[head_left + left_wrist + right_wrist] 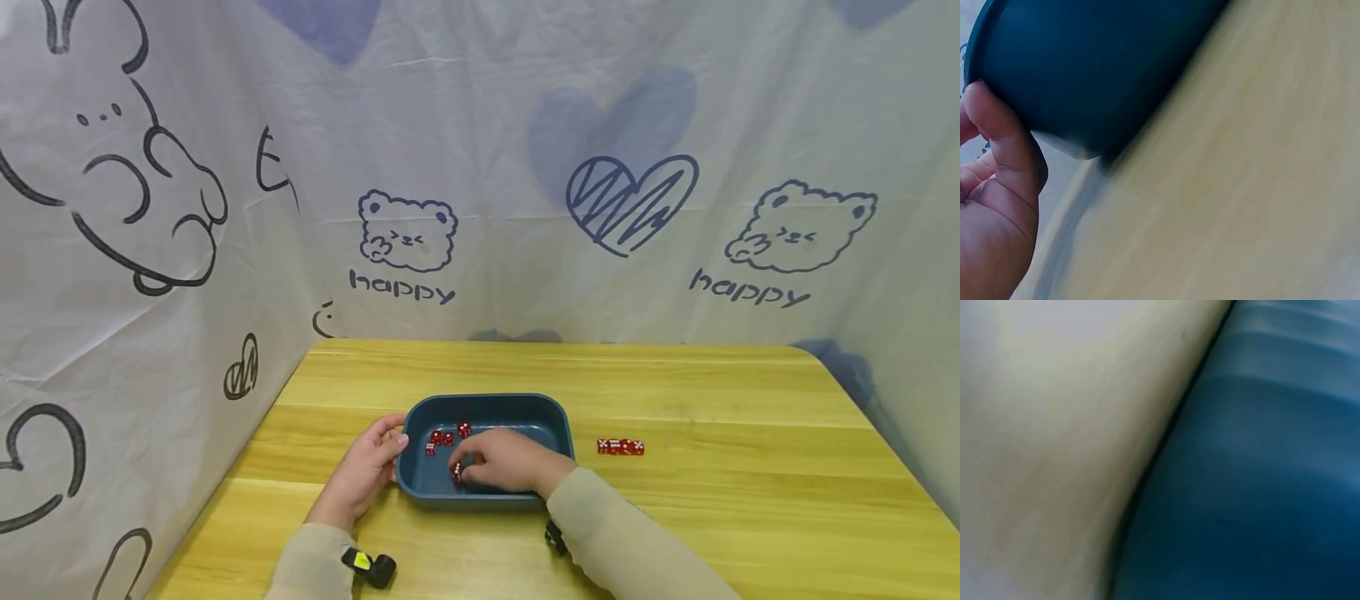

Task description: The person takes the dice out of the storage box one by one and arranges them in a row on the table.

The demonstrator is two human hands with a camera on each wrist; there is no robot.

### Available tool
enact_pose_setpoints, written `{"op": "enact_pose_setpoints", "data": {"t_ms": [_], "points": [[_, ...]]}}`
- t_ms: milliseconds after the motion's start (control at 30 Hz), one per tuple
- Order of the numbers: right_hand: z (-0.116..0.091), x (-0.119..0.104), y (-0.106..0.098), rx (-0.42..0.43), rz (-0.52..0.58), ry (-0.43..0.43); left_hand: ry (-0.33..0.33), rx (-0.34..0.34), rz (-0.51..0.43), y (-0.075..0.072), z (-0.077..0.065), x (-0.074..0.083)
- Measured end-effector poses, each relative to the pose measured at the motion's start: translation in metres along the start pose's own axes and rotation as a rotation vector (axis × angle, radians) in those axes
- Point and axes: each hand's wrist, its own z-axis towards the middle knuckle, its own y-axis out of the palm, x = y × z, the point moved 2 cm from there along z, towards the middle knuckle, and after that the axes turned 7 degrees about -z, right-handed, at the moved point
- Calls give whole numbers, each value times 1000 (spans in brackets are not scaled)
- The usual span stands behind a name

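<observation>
A dark blue rectangular tray (480, 502) with rounded corners sits on the table. At its left end my left hand (366, 467) holds the wall, thumb at the rim; the left wrist view shows the thumb (1007, 144) against the tray's side (1097, 69). My right hand (504, 460) reaches into the tray from the right and pinches a red die (456, 472) with white dots between thumb and fingers. Several other red dice lie in the tray's left half, one die (464, 429) a little apart from the rest. Only the tray's outer side (1254, 475) and table show in the right wrist view.
To the right of the tray, a short row of red dice (621, 447) lies on the yellow wood-grain table (712, 517). White cloth (510, 250) printed with hearts and bears hangs behind and on both sides. A black wrist camera (370, 567) is on the left sleeve.
</observation>
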Motion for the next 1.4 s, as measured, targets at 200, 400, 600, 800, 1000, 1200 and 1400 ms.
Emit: {"op": "enact_pose_setpoints", "data": {"t_ms": [200, 400, 600, 800, 1000, 1200, 1400], "points": [[-1, 1, -3, 21, 7, 18, 7, -2, 4, 0, 0, 0], [-3, 0, -7, 41, -9, 31, 6, -6, 4, -1, 1, -2], [-8, -1, -14, 61, -20, 24, 7, -8, 4, -3, 2, -3], [-17, 3, -21, 102, -28, 19, 3, -3, 10, -2, 2, -3], [-29, 7, -30, 133, -16, 38, 4, 3, 13, -2, 1, -3], [-43, 13, -39, 150, -3, 61, 6, -2, 8, -2, 2, -4], [-56, 22, -47, 176, -7, 95, 5, -8, 3, -2, 3, -4]]}}
